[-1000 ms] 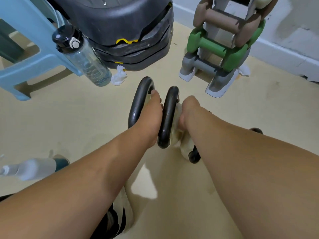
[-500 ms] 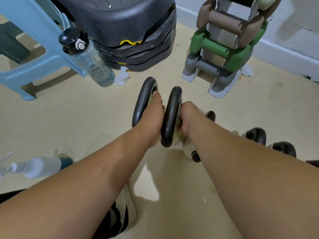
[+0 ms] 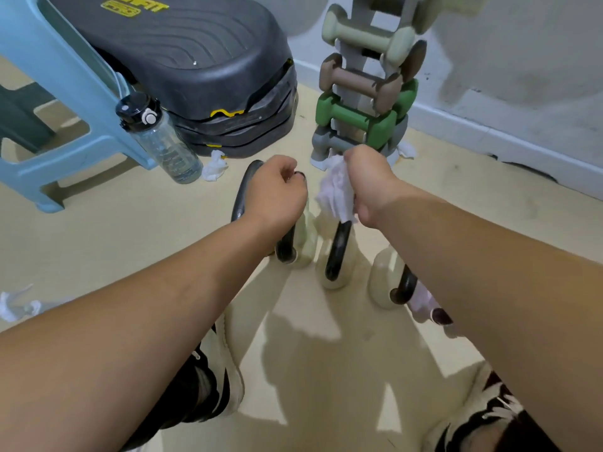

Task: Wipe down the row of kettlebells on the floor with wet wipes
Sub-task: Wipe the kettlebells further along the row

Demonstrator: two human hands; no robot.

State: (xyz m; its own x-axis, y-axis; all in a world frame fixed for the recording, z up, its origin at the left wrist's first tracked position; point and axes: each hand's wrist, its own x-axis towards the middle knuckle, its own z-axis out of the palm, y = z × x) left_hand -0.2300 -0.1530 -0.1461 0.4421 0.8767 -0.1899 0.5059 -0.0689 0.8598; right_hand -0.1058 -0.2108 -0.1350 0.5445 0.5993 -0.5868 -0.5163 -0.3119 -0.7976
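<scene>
Three cream kettlebells with black handles are standing in a row on the floor (image 3: 98, 243). The left hand (image 3: 277, 194) is curling its fingers round the top of the handle of the first kettlebell (image 3: 240, 197); half a second ago it was lying lower, pushed down between two handles. The right hand (image 3: 367, 184) is sitting higher too. It was down against the second kettlebell (image 3: 336, 252), and now it is hovering above that handle, pinching a bunched white wet wipe (image 3: 336, 190) whose lower edge is hanging just at the handle's top. The third kettlebell (image 3: 381, 272) is showing beside the right forearm, more fully than before. The view is reaching farther up the dumbbell rack (image 3: 365, 93) and the black step platform (image 3: 195, 60). The water bottle (image 3: 163, 145), the blue stool (image 3: 49, 93) and the crumpled wipe (image 3: 213, 166) near the platform are keeping their places on the floor.
</scene>
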